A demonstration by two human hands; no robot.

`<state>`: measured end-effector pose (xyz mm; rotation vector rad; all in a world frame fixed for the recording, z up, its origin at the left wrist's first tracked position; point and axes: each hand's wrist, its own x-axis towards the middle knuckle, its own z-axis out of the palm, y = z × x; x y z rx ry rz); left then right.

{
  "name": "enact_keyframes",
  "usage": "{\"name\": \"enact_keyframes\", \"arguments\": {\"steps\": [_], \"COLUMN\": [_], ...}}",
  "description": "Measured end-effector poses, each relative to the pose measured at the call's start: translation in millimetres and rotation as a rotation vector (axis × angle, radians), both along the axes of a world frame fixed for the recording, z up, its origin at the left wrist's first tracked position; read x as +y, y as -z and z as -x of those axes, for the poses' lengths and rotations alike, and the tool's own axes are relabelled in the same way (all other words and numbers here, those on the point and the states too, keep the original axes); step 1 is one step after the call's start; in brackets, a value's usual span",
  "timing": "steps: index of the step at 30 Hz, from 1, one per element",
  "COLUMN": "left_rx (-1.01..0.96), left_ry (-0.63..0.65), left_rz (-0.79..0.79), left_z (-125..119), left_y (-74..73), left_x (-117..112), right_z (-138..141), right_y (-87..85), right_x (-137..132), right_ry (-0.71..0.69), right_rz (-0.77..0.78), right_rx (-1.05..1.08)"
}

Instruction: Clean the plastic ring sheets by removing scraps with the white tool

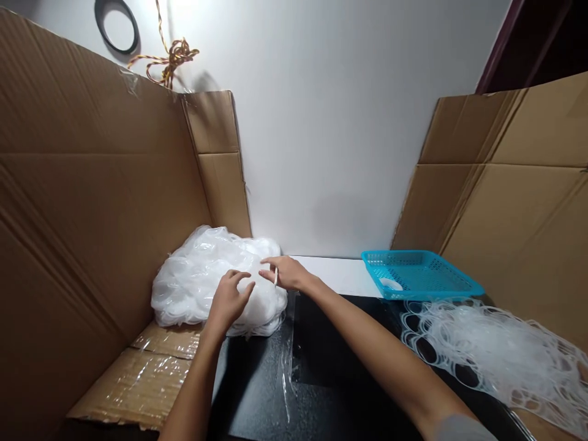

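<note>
A big heap of thin, translucent white plastic rings (pixel 197 275) is piled against the cardboard at left. My left hand (pixel 231 298) is in front of its right part, thumb and fingers apart, with nothing visible in its grasp. At the pile's right edge is my right hand (pixel 287 272), index finger and thumb stretched toward the rings and apart. A narrow white strip (pixel 276 275) crosses this hand near the thumb; whether it is worn or held I cannot make out. Contact between either hand and the rings cannot be told.
A blue perforated basket (pixel 475 289) stands at the back right with a white piece (pixel 391 284) inside. Loose clear rings (pixel 500 349) spread in front of it. Cardboard walls (pixel 101 202) flank the black tabletop (pixel 257 380). Twisted wire (pixel 177 55) and a black ring (pixel 136 33) hang on the wall.
</note>
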<state>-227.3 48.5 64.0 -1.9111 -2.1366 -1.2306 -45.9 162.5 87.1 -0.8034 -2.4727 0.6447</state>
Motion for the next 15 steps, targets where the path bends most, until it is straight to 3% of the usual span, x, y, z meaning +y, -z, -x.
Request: {"name": "enact_keyframes", "arguments": {"steps": [3,6,8,11,15], "left_rx": [0.052,0.057,0.088,0.194,0.241], "left_ry": [-0.07,-0.127,-0.221,-0.35,-0.281], "left_rz": [-0.081,-0.131,-0.154,-0.146,-0.221], "left_z": [3,4,6,9,-3], "left_y": [17.5,32.3,37.0,32.9,5.7], "left_x": [-8,-16,-21,-30,-41], "right_z": [17,29,34,35,10], "right_y": [13.3,28.0,25.7,-4.4,-74.1], "right_x": [13,17,16,9,-22], "right_ry": [0.153,0.175,0.168,0.136,0.006], "right_rz": [0.056,0.077,0.055,0.043,0.114], "right_rx": [-0.074,-0.073,0.047,0.393,0.713]}}
